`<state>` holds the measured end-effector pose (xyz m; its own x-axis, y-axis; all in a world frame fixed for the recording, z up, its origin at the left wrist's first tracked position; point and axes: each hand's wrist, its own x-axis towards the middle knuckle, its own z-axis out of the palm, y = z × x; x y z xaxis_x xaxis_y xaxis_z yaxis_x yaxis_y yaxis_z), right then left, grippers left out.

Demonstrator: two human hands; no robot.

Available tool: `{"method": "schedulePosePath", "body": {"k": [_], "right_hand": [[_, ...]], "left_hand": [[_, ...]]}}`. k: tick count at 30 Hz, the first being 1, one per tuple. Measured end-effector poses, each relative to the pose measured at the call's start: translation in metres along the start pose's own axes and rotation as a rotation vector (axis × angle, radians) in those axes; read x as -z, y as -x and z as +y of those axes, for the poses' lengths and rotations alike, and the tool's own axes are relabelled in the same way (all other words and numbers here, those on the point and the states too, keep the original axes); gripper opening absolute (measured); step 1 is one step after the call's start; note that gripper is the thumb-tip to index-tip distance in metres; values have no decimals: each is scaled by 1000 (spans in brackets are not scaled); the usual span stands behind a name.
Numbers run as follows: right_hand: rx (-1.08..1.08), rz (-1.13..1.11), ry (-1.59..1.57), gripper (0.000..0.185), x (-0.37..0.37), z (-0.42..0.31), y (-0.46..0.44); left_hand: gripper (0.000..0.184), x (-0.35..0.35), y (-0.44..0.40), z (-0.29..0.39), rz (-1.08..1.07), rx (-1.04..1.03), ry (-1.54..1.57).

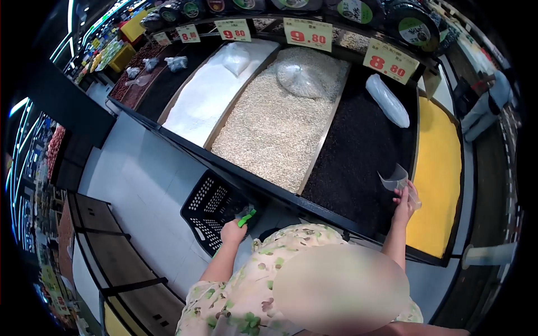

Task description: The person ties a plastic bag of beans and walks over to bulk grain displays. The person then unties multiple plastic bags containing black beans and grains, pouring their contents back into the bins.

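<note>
My right hand (403,208) is closed around a clear plastic scoop (395,178), held over the near right part of a bin of black grain (353,151). Fingers of my left hand (232,232) wrap the green handle (246,218) of a black shopping basket (203,200), which hangs low beside the display. Something dark and clear lies inside the basket, too small to name. A filled clear plastic bag (388,101) rests at the back of the black grain.
To the right is a bin of yellow grain (437,173); to the left are bins of pale grain (263,129) and white grain (207,92). Price signs (307,35) line the back edge. A person (488,103) stands at the far right.
</note>
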<state>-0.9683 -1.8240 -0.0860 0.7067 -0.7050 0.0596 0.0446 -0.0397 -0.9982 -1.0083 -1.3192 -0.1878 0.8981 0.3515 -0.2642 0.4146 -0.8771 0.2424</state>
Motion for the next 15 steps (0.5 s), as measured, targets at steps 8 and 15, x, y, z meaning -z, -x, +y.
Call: {"method": "schedulePosePath", "body": {"k": [8,15], "right_hand": [[271,-22,333,24,-18,-77,-24],[360,-129,387,29,-16,-120,-6]], "left_hand": [[29,6,-13,-3,38,-109,17],[26,17,-44,-18,21,-129,69]]}}
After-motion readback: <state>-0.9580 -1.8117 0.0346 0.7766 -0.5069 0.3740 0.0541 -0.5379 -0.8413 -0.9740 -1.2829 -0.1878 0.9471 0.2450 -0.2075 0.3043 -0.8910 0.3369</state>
